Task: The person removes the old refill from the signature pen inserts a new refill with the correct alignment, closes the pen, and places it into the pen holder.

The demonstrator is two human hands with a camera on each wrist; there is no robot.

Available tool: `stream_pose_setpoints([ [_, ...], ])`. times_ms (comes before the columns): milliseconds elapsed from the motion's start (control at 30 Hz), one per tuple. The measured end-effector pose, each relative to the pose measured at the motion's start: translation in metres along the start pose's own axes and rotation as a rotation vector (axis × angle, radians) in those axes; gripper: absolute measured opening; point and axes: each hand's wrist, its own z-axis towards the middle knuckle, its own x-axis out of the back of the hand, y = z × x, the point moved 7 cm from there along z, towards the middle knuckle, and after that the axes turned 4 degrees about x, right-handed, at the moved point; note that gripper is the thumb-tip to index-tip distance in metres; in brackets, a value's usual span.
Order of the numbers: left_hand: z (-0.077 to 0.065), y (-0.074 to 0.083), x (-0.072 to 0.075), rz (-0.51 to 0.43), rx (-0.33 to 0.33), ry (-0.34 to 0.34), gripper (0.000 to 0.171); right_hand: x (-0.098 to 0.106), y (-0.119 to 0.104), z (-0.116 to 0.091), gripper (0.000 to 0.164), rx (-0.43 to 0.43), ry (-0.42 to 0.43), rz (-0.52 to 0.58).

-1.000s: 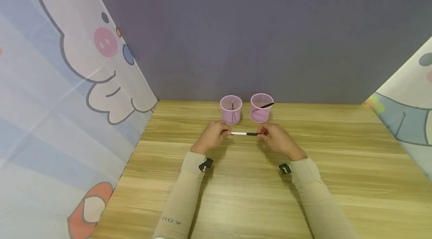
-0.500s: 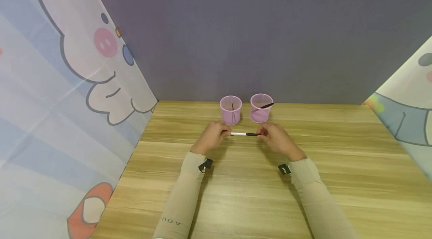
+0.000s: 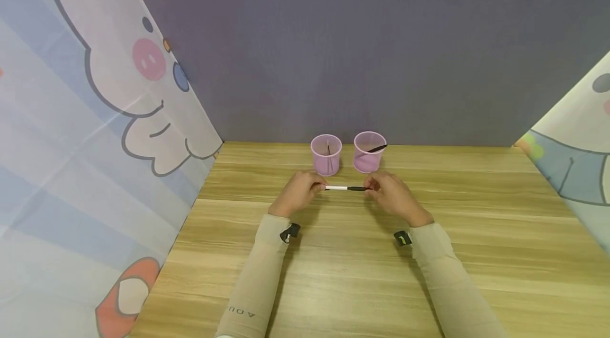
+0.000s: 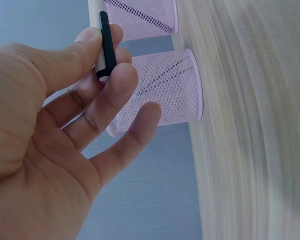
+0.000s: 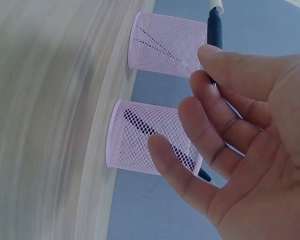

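Note:
A pen (image 3: 337, 188) with a white barrel and a black grip section lies level between both hands, in front of two pink mesh cups. My left hand (image 3: 300, 191) pinches its clip end between thumb and fingers; the black clip (image 4: 107, 45) shows in the left wrist view. With thumb and index finger my right hand (image 3: 389, 195) pinches the black grip section (image 5: 215, 30) near the tip. The other fingers of both hands are spread loosely. The left cup (image 3: 326, 166) holds thin dark sticks. A black pen (image 3: 378, 149) leans in the right cup (image 3: 366, 164).
The wood-grain table (image 3: 343, 274) meets a dark grey panel (image 3: 362, 52) just behind the cups. A printed cartoon cloth (image 3: 62, 168) hangs at the left, and another cloth (image 3: 583, 168) at the right.
Hardly anything differs. Compared with half a second ago, the right hand sits a touch farther right and slightly more of the pen's black section shows.

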Motion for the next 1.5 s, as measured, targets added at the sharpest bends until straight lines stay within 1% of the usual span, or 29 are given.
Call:
stream_pose_setpoints([
  [133,0.0002,0.0008,0.0003,0.006,-0.009,0.007,0.010,0.0010,0.0004,-0.0006,0.008,0.005,0.003,0.001],
  [333,0.0000,0.0013,0.0009,0.002,0.007,0.002,0.010,0.0028,0.0003,-0.0002,0.008,0.013,0.007,0.006],
  [567,-0.0010,0.0016,0.0023,-0.001,0.007,0.006,0.010,0.0033,0.0005,-0.0015,0.007,0.017,0.004,-0.003],
  [767,-0.0008,-0.0018,0.0031,0.008,0.022,0.011,0.010,0.0041,0.0023,-0.0016,0.007,0.013,0.000,-0.005],
  [1100,-0.0023,-0.0022,0.0060,-0.006,0.040,0.011,0.009,0.0058,0.0028,-0.0018,0.007,0.006,-0.005,-0.012],
  [1367,-0.0022,-0.0047,0.0080,0.000,0.021,0.025,0.009,0.0078,0.0032,-0.0015,0.007,0.001,-0.011,-0.008],
  [1500,-0.0023,-0.0056,0.0084,0.001,0.025,0.026,0.008,0.0084,0.0033,-0.0016,0.007,-0.004,-0.013,-0.005],
])
